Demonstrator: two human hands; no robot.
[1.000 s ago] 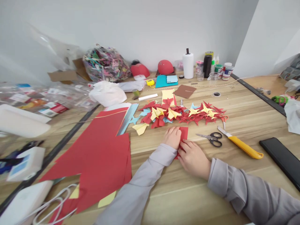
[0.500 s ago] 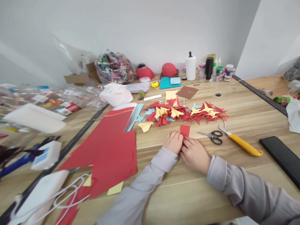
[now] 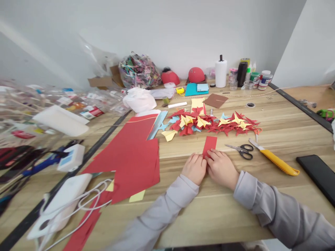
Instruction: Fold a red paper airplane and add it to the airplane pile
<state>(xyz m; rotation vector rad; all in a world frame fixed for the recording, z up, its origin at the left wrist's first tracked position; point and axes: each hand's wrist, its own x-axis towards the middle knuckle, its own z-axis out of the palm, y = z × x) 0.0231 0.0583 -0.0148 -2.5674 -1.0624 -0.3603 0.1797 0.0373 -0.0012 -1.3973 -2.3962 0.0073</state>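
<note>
A narrow strip of red paper lies flat on the wooden table, its near end under my fingers. My left hand is closed at the strip's lower left edge, fingertips pressed down by the paper. From the right, my right hand presses its curled fingers on the strip's near part. Both hands touch, so the near end is hidden. Just beyond the strip is a long heap of folded paper planes or stars in red, yellow and blue. Black-handled scissors lie right of my right hand.
A yellow utility knife and a black phone lie to the right. Large red paper sheets spread at the left, near a white power strip with cables. Bottles and jars stand along the back wall.
More of the red strip now shows beyond my fingers, and my hands sit slightly lower along it. The whole view has shifted, with things appearing further right.
</note>
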